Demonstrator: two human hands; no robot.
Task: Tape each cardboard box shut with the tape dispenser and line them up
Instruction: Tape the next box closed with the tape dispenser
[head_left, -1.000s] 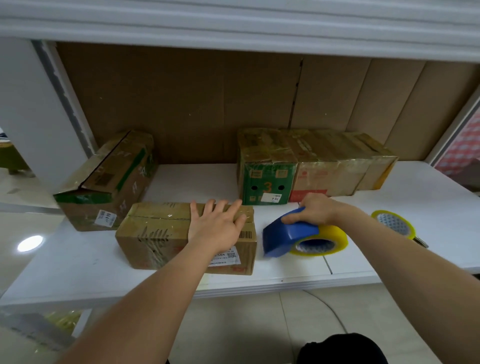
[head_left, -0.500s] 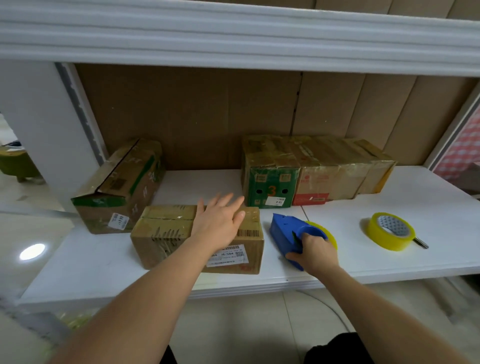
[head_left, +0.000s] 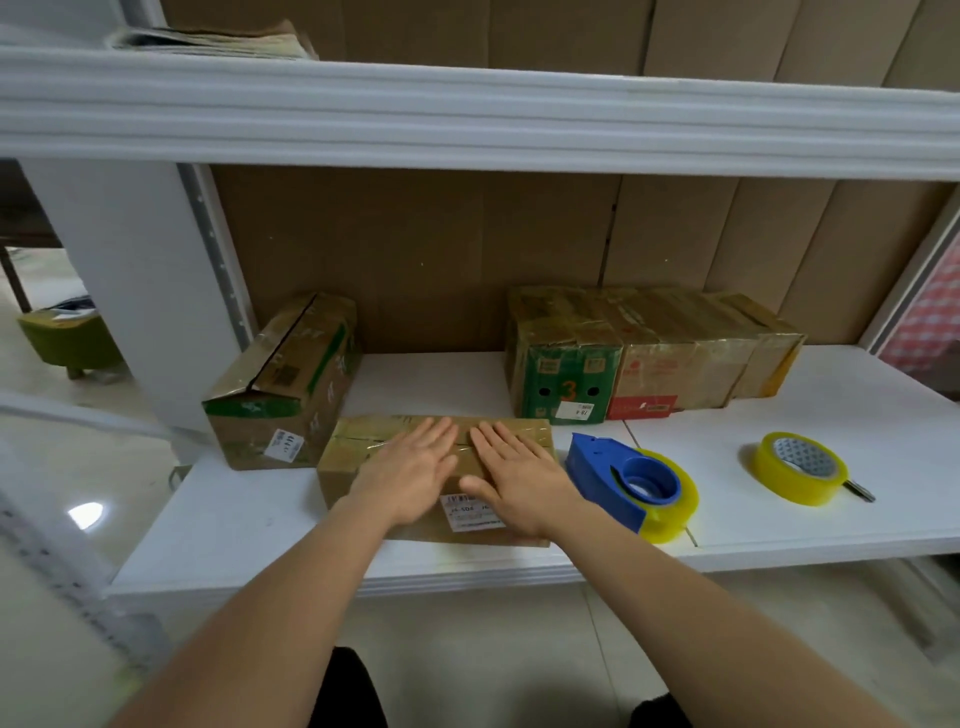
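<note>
With three taped boxes (head_left: 654, 353) already rowed along the back edge of the shelf (head_left: 831, 530), work looks past halfway. Green-striped box (head_left: 283, 384) at the left end sits askew, top seam seemingly unsealed. Front box (head_left: 363, 457) lies at the front edge, glossy tape across its top; left hand (head_left: 410, 467) and right hand (head_left: 519, 478) press flat on it, fingers straight, gripping nothing. Tape dispenser (head_left: 631, 483) rests just right. Open room: back middle gap.
</note>
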